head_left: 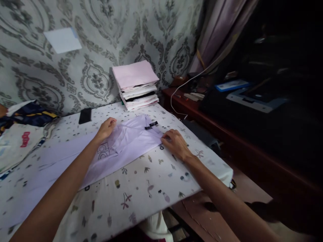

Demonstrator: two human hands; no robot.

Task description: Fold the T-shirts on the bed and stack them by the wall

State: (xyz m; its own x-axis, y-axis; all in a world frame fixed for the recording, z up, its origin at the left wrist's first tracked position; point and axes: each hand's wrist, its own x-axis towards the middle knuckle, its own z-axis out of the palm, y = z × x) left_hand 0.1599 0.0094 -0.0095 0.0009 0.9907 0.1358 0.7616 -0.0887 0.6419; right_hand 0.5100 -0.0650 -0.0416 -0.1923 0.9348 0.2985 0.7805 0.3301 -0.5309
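Observation:
A lilac T-shirt (133,134) lies partly folded across the patterned table cover, with a black label at its neck and dark outlined print near its middle. My left hand (106,129) is closed at its far edge, where the cloth bunches into creases. At the neck end, my right hand (175,142) pinches the shirt's right edge between thumb and fingers. The rest of the shirt stretches to the left, passing under my left forearm.
A stack of folded clothes (136,84) stands at the back by the wall. A black phone (85,116) lies left of it. More clothes (22,137) are piled at the far left. A dark red wooden desk (191,107) with a white cable adjoins on the right.

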